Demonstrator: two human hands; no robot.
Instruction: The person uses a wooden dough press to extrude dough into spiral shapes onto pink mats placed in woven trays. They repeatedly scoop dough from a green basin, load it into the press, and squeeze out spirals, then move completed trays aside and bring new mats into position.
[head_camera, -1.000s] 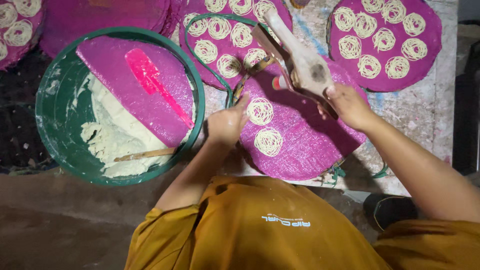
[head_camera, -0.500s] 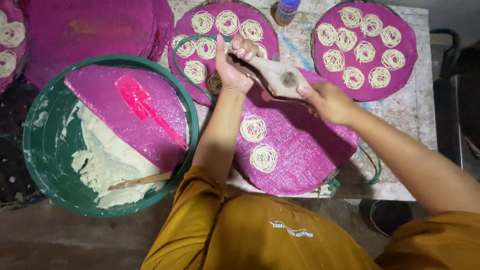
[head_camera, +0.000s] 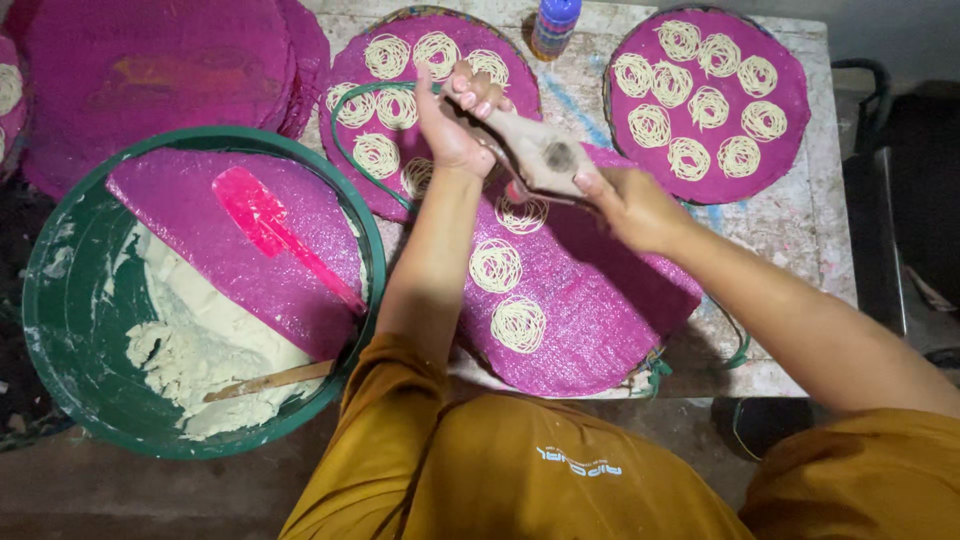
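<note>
I have both hands on the wooden noodle press (head_camera: 545, 155) now, held over the far part of the near purple mat (head_camera: 590, 300). My left hand (head_camera: 455, 125) is clenched around the press's far handle end, fingers curled over it, and my right hand (head_camera: 625, 205) grips the near handle end, so both are grasping the press. A second ago my left hand was down on the mat beside a finished coil; half a second ago it had come up to the press, and now the two hands have closed together and the press sits directly above a fresh, third noodle coil (head_camera: 522, 213), with strands running from the press mouth to it. Two finished coils (head_camera: 497, 265) lie nearer me on the same mat, in a line, slightly apart. I judge this third coil as being laid right now, the row growing away from me. To the left, the green basin (head_camera: 60, 330) holds pale dough (head_camera: 190, 350), a purple mat laid across it and a pink spatula (head_camera: 275, 235) on that; a wooden stick (head_camera: 265, 380) rests in the dough. Two filled mats (head_camera: 705, 100) lie on the far side of the table.
</note>
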